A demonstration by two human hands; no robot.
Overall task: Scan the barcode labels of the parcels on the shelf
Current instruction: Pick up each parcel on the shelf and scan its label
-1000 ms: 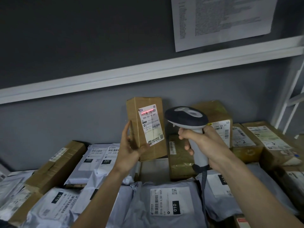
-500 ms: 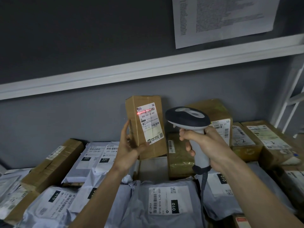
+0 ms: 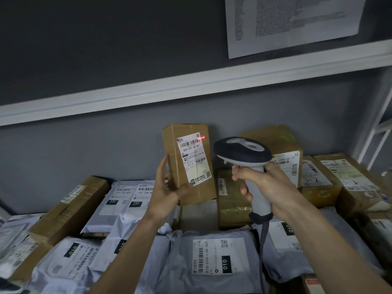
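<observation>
A small brown cardboard parcel [image 3: 186, 149] stands upright at the back of the shelf. My left hand [image 3: 167, 187] holds it from the left, thumb across its lower front. Its white barcode label [image 3: 194, 159] faces me, and a red laser dot sits at the label's top right corner. My right hand [image 3: 269, 187] grips the grey handle of a handheld barcode scanner [image 3: 241, 153], whose dark head points at the parcel from just to its right. The scanner's cable hangs down below my fist.
Grey poly mailers [image 3: 212, 259] with labels fill the front of the shelf. Brown boxes lie at left [image 3: 70, 206] and right [image 3: 343, 179]. A white shelf beam [image 3: 191, 85] crosses above. A printed sheet [image 3: 292, 22] hangs on the dark wall. White shelf uprights stand at far right.
The red scan line that lay across the label's top barcode has shrunk to a dot at the label's top right corner. Both hands stay almost where they were.
</observation>
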